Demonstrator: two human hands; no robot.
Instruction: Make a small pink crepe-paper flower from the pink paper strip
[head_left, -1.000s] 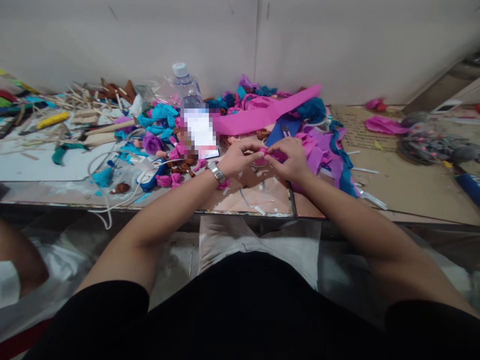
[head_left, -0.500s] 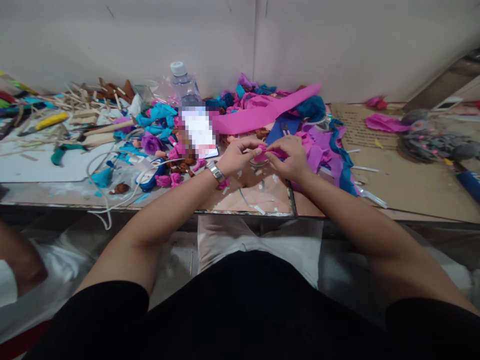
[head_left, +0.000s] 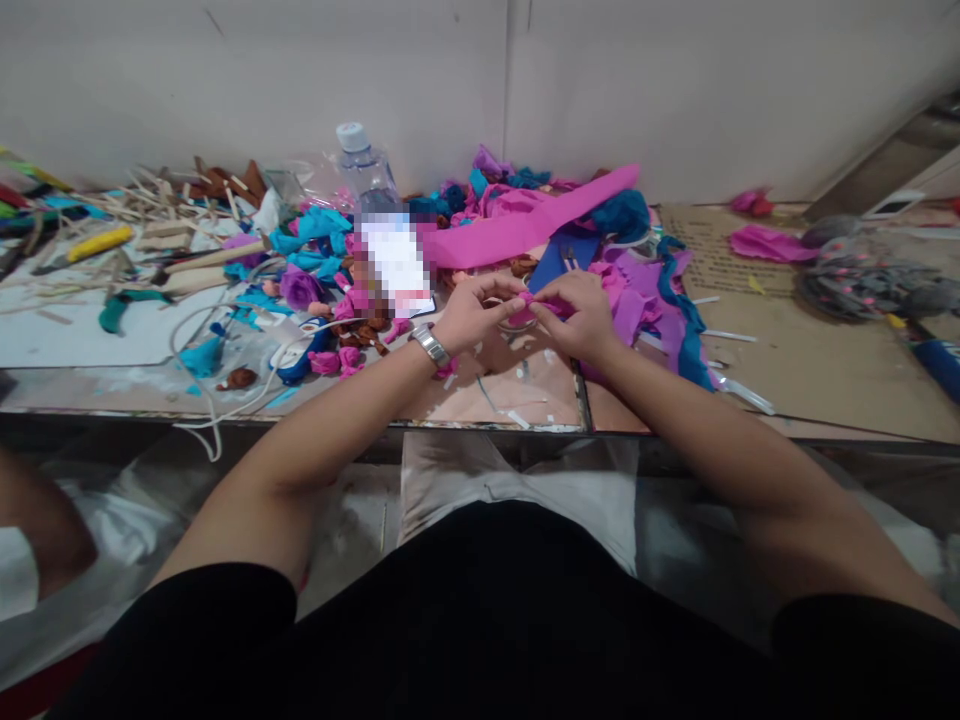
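Between my two hands is a small piece of pink crepe paper (head_left: 523, 306), partly hidden by the fingers. My left hand (head_left: 480, 315), with a metal watch on its wrist, pinches the piece from the left. From the right, my right hand (head_left: 576, 315) grips the same piece between thumb and fingers. Both hands hover just above the table, over a roll of tape (head_left: 517, 325) whose rim only partly shows. Behind them stretches a long pink crepe paper strip (head_left: 517, 232). A blue sheet (head_left: 561, 258) lies beyond my right hand.
Left of my hands are a phone (head_left: 397, 262), a water bottle (head_left: 366, 170), a white cable (head_left: 217, 400) and crumpled coloured paper. Wood sticks and a yellow-handled knife (head_left: 101, 243) lie farther left. Cardboard (head_left: 780, 370) covers the right side. Another person's arm (head_left: 45, 520) shows at lower left.
Hardly anything differs. My fingers shift very slightly around the pink paper, and the whole view moves a little.
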